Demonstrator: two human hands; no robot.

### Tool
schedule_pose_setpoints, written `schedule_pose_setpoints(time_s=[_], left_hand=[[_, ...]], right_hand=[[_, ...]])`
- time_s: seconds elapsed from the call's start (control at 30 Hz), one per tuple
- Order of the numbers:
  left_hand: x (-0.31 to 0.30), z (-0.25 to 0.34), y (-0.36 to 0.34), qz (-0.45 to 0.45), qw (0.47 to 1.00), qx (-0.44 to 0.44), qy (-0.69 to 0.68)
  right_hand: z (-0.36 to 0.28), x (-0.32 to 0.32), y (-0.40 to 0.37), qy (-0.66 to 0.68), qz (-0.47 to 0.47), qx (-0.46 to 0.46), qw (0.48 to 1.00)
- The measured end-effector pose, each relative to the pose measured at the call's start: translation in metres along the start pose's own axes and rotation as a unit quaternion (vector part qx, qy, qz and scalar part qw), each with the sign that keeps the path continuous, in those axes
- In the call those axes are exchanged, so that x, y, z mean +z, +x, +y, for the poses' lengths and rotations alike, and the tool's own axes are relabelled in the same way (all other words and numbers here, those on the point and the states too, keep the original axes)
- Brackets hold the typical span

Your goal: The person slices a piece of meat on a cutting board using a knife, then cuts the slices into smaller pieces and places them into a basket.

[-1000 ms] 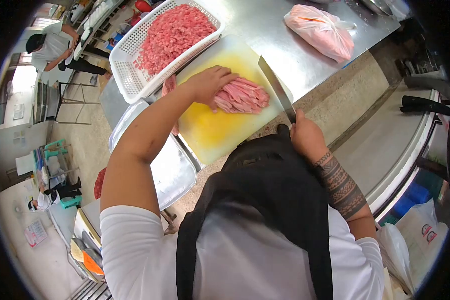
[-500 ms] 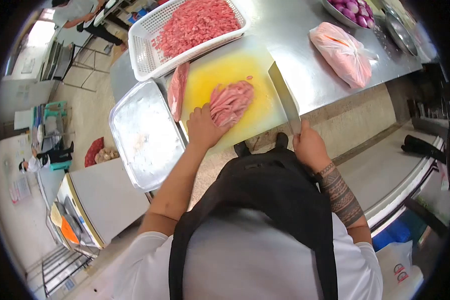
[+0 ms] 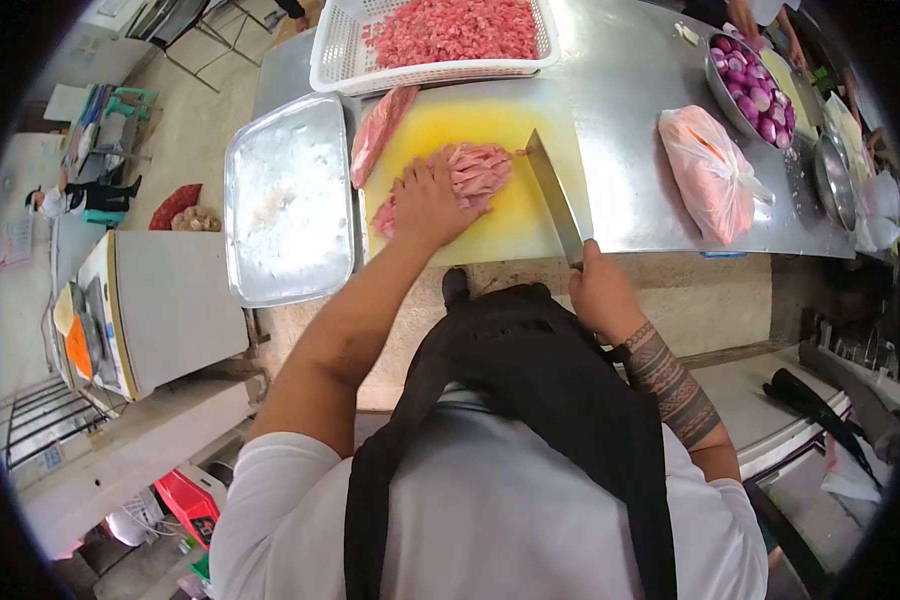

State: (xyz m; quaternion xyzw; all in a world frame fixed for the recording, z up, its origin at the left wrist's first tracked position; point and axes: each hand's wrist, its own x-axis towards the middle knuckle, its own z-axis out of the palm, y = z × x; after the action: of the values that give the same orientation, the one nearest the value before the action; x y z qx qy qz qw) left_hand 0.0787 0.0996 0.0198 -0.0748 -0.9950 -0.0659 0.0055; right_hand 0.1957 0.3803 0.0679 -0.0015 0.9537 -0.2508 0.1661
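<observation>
Centre frame: meat strips (image 3: 483, 168), pressed by left hand (image 3: 428, 205), fingers spread; knife (image 3: 557, 197), gripped by right hand (image 3: 608, 296); slippage-caused cuts possible.

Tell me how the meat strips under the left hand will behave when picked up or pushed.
The meat strips are probably floppy: they lie in a low heap under the left hand. Their moist-looking surface suggests slipperiness. Pushed across the cutting board, they would likely spread, being separate pieces.
</observation>
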Motion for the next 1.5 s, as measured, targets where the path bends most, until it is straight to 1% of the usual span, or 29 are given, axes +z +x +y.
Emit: schedule_pose_setpoints(time_s=[0.07, 0.17, 0.27, 0.37, 0.43, 0.47, 0.57, 0.63, 0.73, 0.77, 0.83, 0.9, 0.97, 1.03, 1.07, 1.27, 1.37, 1.47, 1.5], left_hand=[[0.008, -0.013, 0.005, 0.010, 0.997, 0.048, -0.066], [0.007, -0.015, 0.004, 0.011, 0.995, 0.071, -0.069], [-0.030, 0.003, 0.004, -0.087, 0.995, 0.037, 0.027], [0.002, 0.016, 0.011, 0.058, 0.996, -0.005, 0.072], [0.015, 0.025, 0.023, 0.047, 0.998, -0.004, 0.028], [0.022, 0.027, 0.026, 0.040, 0.999, 0.000, 0.006], [0.013, 0.030, 0.029, -0.008, 1.000, 0.018, 0.019], [0.010, 0.032, 0.029, -0.014, 0.999, 0.029, 0.024], [0.008, 0.029, 0.028, 0.003, 0.999, 0.036, 0.036], [0.009, 0.029, 0.029, 0.013, 0.998, 0.039, 0.040], [0.008, 0.025, 0.032, 0.048, 0.999, 0.021, 0.006], [0.005, 0.021, 0.047, 0.008, 0.999, -0.023, -0.037], [0.002, 0.022, 0.072, -0.107, 0.985, -0.098, -0.092], [0.014, 0.030, 0.052, -0.010, 1.000, 0.014, -0.014], [0.020, 0.032, 0.045, 0.038, 0.996, 0.072, 0.024], [0.016, 0.030, 0.046, 0.042, 0.992, 0.114, 0.014], [0.003, 0.032, 0.044, 0.036, 0.993, 0.110, -0.016], [-0.009, 0.035, 0.066, 0.028, 0.995, 0.091, 0.024], [-0.012, 0.037, 0.076, 0.003, 0.989, 0.146, 0.011]], right_hand=[[0.004, -0.003, 0.000, -0.008, -0.002, -0.012, 1.000], [-0.004, -0.008, -0.002, -0.027, -0.008, -0.017, 0.999], [-0.002, -0.011, -0.004, -0.042, -0.011, -0.018, 0.999], [0.006, -0.009, -0.003, -0.028, -0.006, -0.019, 0.999], [0.010, -0.008, -0.001, -0.004, -0.012, -0.008, 1.000], [0.011, -0.008, 0.000, 0.001, -0.012, -0.017, 1.000], [0.020, -0.009, 0.004, 0.025, -0.008, -0.024, 0.999], [0.024, -0.005, 0.005, 0.056, 0.001, -0.015, 0.998], [0.030, -0.004, 0.007, 0.123, 0.032, -0.032, 0.991], [0.031, -0.005, 0.007, 0.119, 0.021, -0.022, 0.992], [0.026, -0.011, 0.004, 0.114, -0.001, 0.001, 0.993], [0.032, -0.006, 0.004, 0.129, 0.004, -0.015, 0.992], [0.030, -0.002, 0.003, 0.125, 0.002, -0.012, 0.992], [0.024, -0.005, 0.003, 0.103, -0.003, 0.009, 0.995], [0.022, -0.006, 0.002, 0.101, 0.000, 0.010, 0.995], [0.010, -0.003, 0.000, 0.070, 0.021, 0.022, 0.997], [0.005, -0.001, -0.001, 0.080, 0.028, 0.037, 0.996], [0.003, 0.001, 0.000, 0.074, 0.044, 0.041, 0.995], [0.002, 0.002, -0.001, 0.070, 0.047, 0.044, 0.995]])
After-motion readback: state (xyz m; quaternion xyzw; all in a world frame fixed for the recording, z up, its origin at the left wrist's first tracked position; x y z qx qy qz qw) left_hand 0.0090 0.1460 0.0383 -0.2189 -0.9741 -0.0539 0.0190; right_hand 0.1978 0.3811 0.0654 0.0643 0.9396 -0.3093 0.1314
